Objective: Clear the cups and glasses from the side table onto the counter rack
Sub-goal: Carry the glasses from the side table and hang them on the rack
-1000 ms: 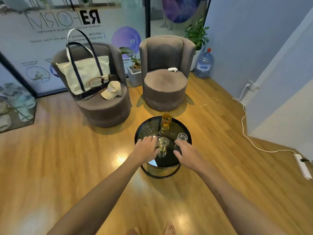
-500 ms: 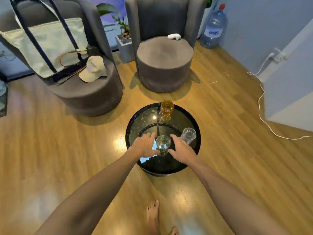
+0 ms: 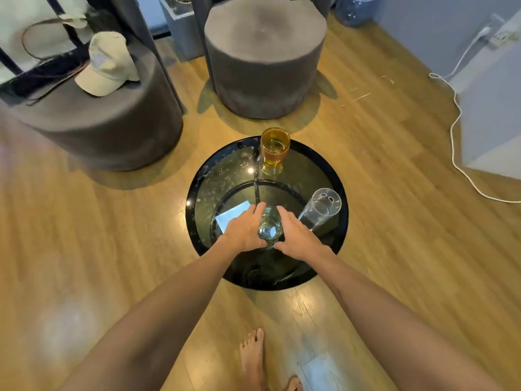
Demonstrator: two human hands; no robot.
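Note:
A small clear glass (image 3: pixel 270 228) stands in the middle of the round black side table (image 3: pixel 342 221). My left hand (image 3: pixel 244 232) lies against its left side and my right hand (image 3: pixel 298 235) against its right side. The fingers of both are stretched out along the glass and the thumbs meet at its near side. An amber glass (image 3: pixel 275 148) with yellowish liquid stands at the table's far edge. A taller clear cup (image 3: pixel 321 210) stands at the right, close to my right hand.
Two grey round armchairs stand beyond the table, the left armchair (image 3: pixel 112 122) holding a beige cap (image 3: pixel 107 66) and a tote bag, the other armchair (image 3: pixel 265 52) behind the amber glass. A white cable (image 3: pixel 454 131) runs over the wooden floor at right. My bare foot (image 3: pixel 253 359) is below the table.
The view has come closer and tilted down over the table. Both hands have closed in on the small clear glass from either side.

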